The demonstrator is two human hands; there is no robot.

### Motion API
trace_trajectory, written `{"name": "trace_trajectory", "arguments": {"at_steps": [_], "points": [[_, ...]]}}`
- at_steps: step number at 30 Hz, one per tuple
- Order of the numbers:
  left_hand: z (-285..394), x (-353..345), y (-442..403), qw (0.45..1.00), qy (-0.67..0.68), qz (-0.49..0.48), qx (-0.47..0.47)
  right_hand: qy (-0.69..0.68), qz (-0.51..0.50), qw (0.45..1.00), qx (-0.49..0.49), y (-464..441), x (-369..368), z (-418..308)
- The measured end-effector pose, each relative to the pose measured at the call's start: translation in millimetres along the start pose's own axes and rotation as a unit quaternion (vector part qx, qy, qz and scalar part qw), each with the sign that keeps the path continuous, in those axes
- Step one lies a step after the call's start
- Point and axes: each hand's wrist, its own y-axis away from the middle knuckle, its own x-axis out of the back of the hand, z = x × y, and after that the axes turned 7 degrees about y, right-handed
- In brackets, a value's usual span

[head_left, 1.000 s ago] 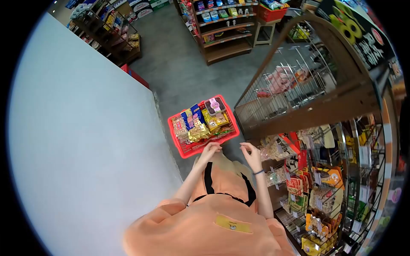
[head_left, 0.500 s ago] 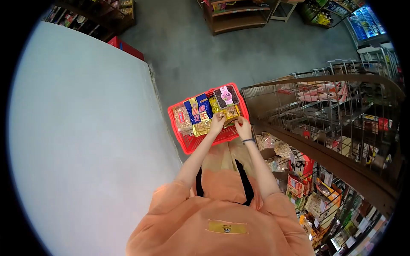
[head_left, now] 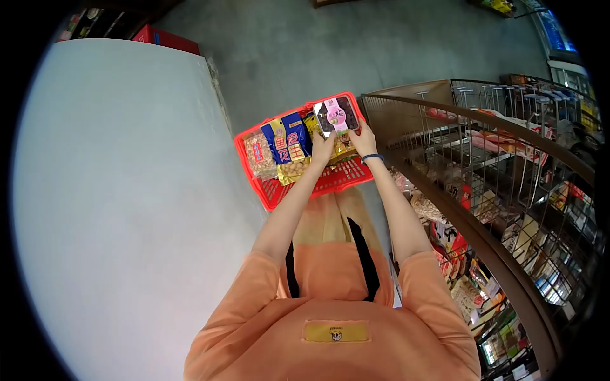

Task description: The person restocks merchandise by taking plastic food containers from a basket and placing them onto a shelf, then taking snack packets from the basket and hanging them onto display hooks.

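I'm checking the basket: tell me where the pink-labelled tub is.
In the head view, the tub is at the far right corner of the red basket, with the left hand and right hand at its near edge.

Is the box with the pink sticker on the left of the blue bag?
No, the pink-labelled box is on the right of the blue-and-gold peanut bag.
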Motion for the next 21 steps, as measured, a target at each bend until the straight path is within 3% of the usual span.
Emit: {"name": "trace_trajectory", "arguments": {"at_steps": [1,3,7,11,15,17,21], "points": [[3,-1,0,1.0,-0.002,-0.001,0.005,0.001,-0.003,1.0,-0.005,0,-2,1],[0,-2,-8,0.994,0.034,0.03,0.101,-0.015,-0.017,0.999,-0.029,-1,-7,5],[-13,2,-19,0.994,0.014,0.045,0.102,-0.035,0.002,0.999,-0.024,-10,-15,17],[0,0,-18,0.984,-0.016,0.041,0.17,-0.032,-0.004,0.999,-0.016,-16,-11,18],[7,-15,-14,0.986,-0.086,0.047,0.135,-0.01,0.007,1.0,-0.025,-17,-18,22],[8,-14,-11,0.985,-0.102,0.05,0.133,-0.145,0.026,0.989,-0.019,-19,-33,38],[7,0,-7,0.995,-0.092,-0.013,0.032,-0.121,0.021,0.992,-0.043,-10,-24,30]]}}
